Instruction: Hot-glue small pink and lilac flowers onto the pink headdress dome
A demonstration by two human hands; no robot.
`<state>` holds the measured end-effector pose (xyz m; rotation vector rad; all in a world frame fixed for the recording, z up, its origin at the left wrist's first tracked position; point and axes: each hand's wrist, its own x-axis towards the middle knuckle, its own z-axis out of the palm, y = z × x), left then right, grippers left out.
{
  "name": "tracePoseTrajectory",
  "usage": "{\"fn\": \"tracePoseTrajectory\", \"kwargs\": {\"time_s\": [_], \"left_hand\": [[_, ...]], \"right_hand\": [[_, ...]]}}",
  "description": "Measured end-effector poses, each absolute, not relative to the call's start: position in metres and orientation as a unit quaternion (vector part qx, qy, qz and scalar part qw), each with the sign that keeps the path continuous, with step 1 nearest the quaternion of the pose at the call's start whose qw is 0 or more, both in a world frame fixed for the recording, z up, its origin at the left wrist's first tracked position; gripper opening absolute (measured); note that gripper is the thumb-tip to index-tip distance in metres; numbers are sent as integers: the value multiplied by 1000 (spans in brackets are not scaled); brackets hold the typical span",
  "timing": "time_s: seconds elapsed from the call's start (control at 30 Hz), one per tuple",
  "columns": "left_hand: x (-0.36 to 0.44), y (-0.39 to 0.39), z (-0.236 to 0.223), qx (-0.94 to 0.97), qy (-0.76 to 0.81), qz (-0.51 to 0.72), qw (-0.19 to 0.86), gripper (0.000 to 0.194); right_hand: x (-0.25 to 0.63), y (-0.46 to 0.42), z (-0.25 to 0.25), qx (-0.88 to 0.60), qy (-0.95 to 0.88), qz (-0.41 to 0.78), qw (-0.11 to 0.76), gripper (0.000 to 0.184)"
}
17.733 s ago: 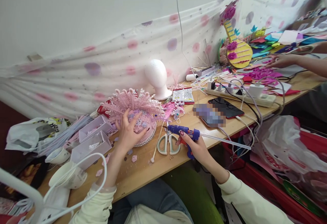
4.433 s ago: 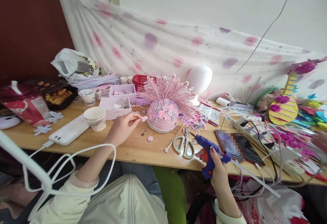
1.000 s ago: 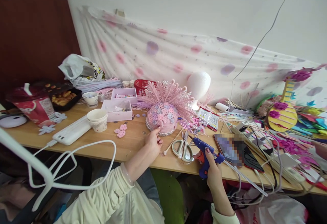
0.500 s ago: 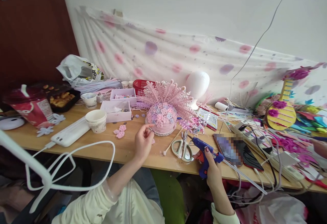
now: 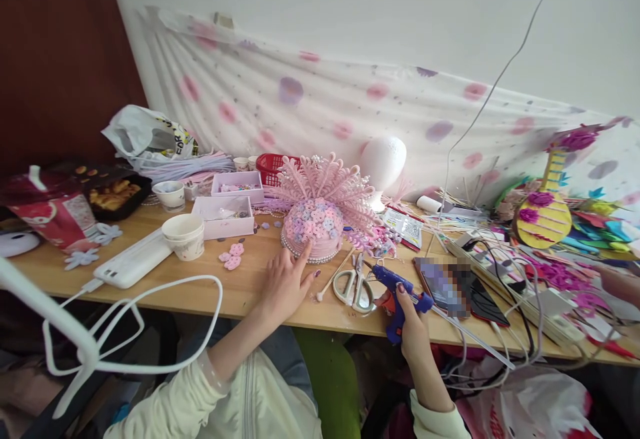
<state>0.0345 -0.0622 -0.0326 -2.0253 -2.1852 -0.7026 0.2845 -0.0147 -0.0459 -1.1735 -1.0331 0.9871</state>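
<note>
A pink domed headpiece stands on the table, covered on top with small pink and lilac flowers. Pink feathery fronds fan out behind it, and a string of pearls runs round its base. My left hand is in front of it, holding nothing. Its index finger reaches to the dome's lower front edge and seems to touch it; the thumb is stretched to the right. In my right hand is a blue hot glue gun, its nozzle toward the headpiece and a long clear glue stick out the back. Scissors lie beside the nozzle.
Loose pink flowers, paper cups and a power bank lie left. Lilac boxes stand behind them. A foam head stands at the back. Phones and a power strip lie right. A white cable loops in front.
My left hand, seen earlier with a small pink flower left of the headpiece, drew back slightly and now extends its index finger to the dome's front. The glue gun stays in my right hand.
</note>
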Motion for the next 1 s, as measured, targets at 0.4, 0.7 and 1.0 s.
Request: {"fn": "tracePoseTrajectory", "kwargs": {"time_s": [0.4,0.7,1.0], "left_hand": [[32,-63,-33,-635,-724,-267,31,60],[39,-68,-25,-638,-736,-213,82,59],[38,-66,-24,-629,-736,-245,56,56]], "right_hand": [[287,-12,-50,-505,-426,431,615,43],[290,-10,-51,-537,-388,431,613,53],[290,-10,-47,-565,-383,428,592,59]]}}
